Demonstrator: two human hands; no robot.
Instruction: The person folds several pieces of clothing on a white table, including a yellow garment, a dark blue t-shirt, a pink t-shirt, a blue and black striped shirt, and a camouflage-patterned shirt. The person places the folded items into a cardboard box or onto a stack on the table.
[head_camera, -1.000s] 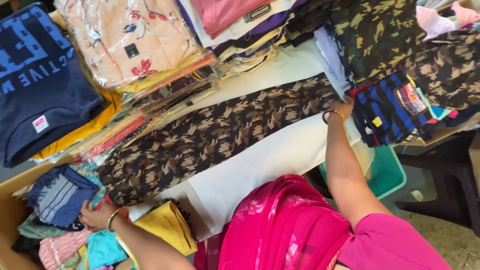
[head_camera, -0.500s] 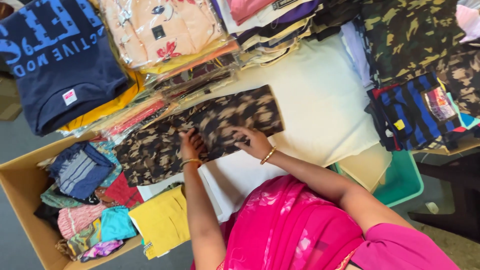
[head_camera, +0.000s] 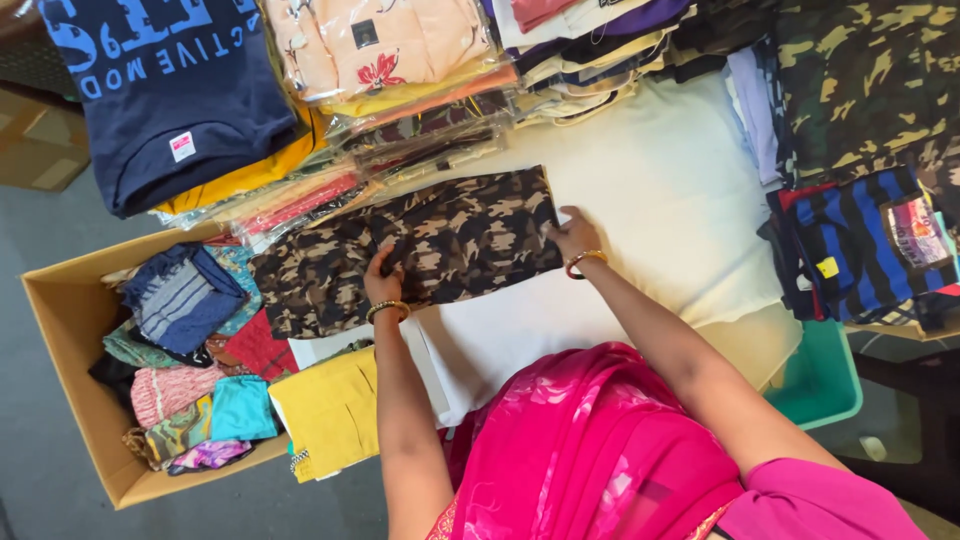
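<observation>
One head camera looks steeply down, close over the white table (head_camera: 680, 170), shoulder at the frame's bottom.

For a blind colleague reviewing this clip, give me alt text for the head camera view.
A person in pink presses both hands, left hand and right hand, onto a folded camouflage garment on a white-covered table. Stacks of folded clothes line the table's far edge, and a cardboard box of mixed clothing stands at the left.

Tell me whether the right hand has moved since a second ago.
Yes. The right hand then reached the striped navy garment at the table's right; now it rests on the folded camouflage trousers mid-table, well left of that garment.
</observation>
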